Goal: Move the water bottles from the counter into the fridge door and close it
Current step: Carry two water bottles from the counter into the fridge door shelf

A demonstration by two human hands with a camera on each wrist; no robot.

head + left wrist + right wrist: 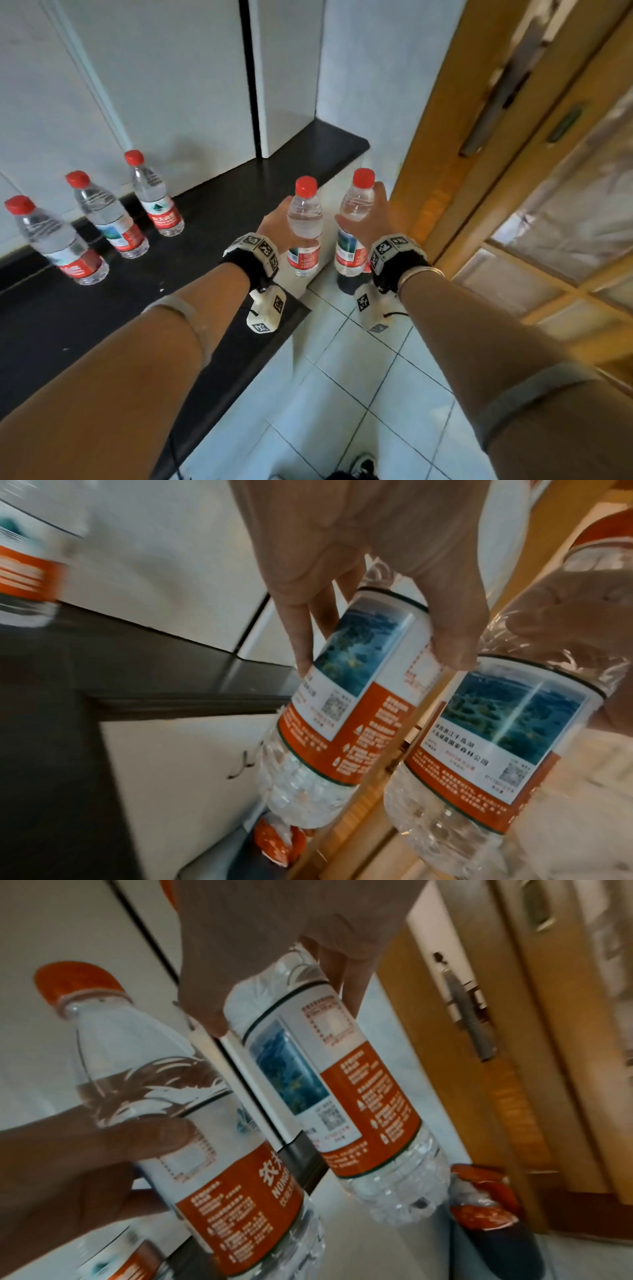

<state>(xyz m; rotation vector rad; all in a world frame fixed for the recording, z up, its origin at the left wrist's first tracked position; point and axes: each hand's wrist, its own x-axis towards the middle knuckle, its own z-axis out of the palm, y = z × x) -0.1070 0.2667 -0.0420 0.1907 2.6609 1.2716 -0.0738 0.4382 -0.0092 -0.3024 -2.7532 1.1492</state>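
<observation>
Three water bottles stand upright on the dark counter, red caps up, in a diagonal row at my 10 o'clock. The near bottle sits closest to the counter's front edge. The middle bottle stands just beyond it, apart from it. The far bottle stands nearest the white wall panels behind the counter.

My left hand is at 12 o'clock, past the counter's right end. Its fingers and thumb are curled round the left bottle, gripping the clear upper body just above the label. That bottle is upright, clear of the counter and held over the white cabinet side and the tiled floor.

My right hand is just beside it at 1 o'clock. Its thumb and fingers wrap the right bottle on the clear part above the label. This bottle is also upright and lifted, near the left one but not touching it in the head view.

Below the right bottle, in the right wrist view, a crumpled red and clear wrapper lies on the floor by the wooden door, which fills my 2 o'clock and carries a metal handle.

The fridge door is not visible in any view.
</observation>
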